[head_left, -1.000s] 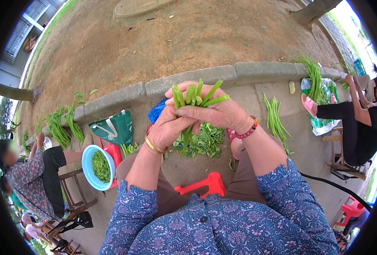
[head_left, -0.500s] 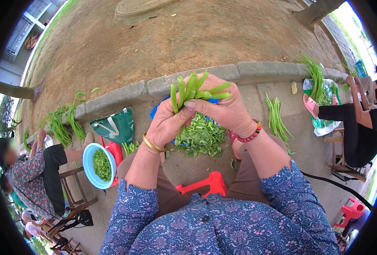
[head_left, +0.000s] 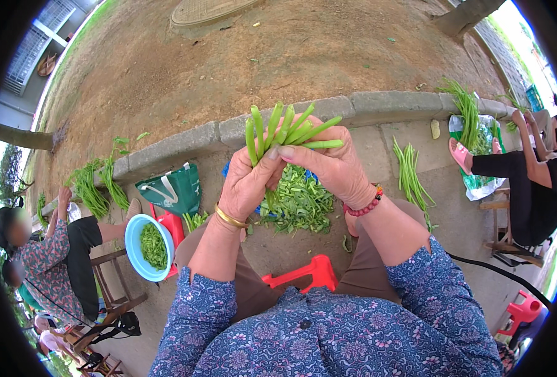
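Note:
Several green vegetable stems (head_left: 283, 129) fan out from my two hands, their thick ends pointing up and away from me. My left hand (head_left: 247, 182), with a gold bangle at the wrist, is closed on the lower part of the bunch. My right hand (head_left: 330, 164), wearing a red bead bracelet, is closed on the same stems, its thumb tip meeting the left thumb. The stems' lower ends are mostly hidden behind my hands. Below them a heap of cut green leaves and stems (head_left: 300, 204) lies on blue plastic on the ground.
A light blue basin (head_left: 134, 251) of chopped greens sits on a red stool at my left, beside a green bag (head_left: 176, 191). Long stems (head_left: 410, 173) lie at my right. A stone kerb (head_left: 379, 108) runs ahead. People sit on both sides with more greens.
The stems have spread into a wider, more even fan between my fingers. Both hands stay in nearly the same place, thumbs still together.

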A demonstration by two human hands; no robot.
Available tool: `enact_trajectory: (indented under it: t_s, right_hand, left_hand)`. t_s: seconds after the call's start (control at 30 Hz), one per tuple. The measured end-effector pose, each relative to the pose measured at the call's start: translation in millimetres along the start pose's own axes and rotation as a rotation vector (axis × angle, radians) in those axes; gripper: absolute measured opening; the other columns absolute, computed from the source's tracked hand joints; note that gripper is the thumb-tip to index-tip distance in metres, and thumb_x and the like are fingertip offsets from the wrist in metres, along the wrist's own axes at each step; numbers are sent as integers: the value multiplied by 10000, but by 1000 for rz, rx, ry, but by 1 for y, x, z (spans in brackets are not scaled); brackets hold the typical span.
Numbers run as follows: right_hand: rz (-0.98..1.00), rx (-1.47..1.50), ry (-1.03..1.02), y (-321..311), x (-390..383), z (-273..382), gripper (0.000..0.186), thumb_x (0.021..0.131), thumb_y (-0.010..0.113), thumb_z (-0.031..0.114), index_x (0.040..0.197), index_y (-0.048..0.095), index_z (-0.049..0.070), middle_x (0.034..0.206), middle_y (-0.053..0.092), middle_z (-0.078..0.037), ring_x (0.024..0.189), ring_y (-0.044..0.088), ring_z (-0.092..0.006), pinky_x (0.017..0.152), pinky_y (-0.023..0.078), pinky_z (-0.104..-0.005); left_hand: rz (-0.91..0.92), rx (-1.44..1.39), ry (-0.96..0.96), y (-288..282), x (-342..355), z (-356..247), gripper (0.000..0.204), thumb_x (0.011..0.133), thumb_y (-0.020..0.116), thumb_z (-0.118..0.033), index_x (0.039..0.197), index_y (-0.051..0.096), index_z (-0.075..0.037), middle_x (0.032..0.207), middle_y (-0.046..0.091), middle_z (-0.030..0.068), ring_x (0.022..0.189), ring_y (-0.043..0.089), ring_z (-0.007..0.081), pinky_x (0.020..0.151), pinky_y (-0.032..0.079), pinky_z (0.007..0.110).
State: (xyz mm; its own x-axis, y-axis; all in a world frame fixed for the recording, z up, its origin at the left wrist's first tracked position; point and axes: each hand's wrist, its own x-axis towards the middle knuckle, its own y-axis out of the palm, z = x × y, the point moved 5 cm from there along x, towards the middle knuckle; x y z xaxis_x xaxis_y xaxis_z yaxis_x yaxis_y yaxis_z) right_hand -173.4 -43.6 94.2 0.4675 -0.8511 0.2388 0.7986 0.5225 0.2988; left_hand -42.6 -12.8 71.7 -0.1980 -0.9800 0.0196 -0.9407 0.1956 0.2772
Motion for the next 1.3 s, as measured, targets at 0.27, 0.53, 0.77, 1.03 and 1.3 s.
enact_trajectory:
  t_s: [0.27,0.53,0.77,1.03,1.3]
  right_hand:
    - [-69,400,-15,-51,18,28,476,968,399,357,1172,572,-37,1057,646,-105,957,600,-181,820,481,-322]
    - [-156,147,159,-41,12,6,399,950,516,347,1037,650,-19,925,666,-82,823,621,-139,686,489,-263]
    - [-182,229,96,-44,12,16,447,962,488,364,1040,642,-49,958,661,-117,870,609,-146,718,477,-263]
    - [-137,150,24,-40,10,21,393,955,504,309,1052,644,-45,960,664,-107,882,607,-143,732,482,-266]
    - [-26,246,101,-33,9,20,267,924,562,201,1038,666,-16,960,674,-75,856,621,-110,724,504,-235]
  left_hand:
    - [98,-24,-86,-3,-1,-5,339,996,468,-297,1117,587,-3,600,380,-36,507,324,60,464,278,220]
    - [10,82,-20,-6,0,1,150,986,510,-193,1022,592,-73,676,428,-86,567,348,13,489,284,193]
    - [-17,134,-6,-10,3,4,233,993,494,-244,1072,581,-43,637,418,-50,531,341,47,474,304,213]
    - [134,40,-57,-7,1,5,239,1000,465,-262,1073,548,-50,645,411,-23,536,347,68,484,304,225]
    - [307,-185,-321,7,-9,7,340,955,533,-316,1060,558,7,599,401,-4,496,334,82,461,274,235]
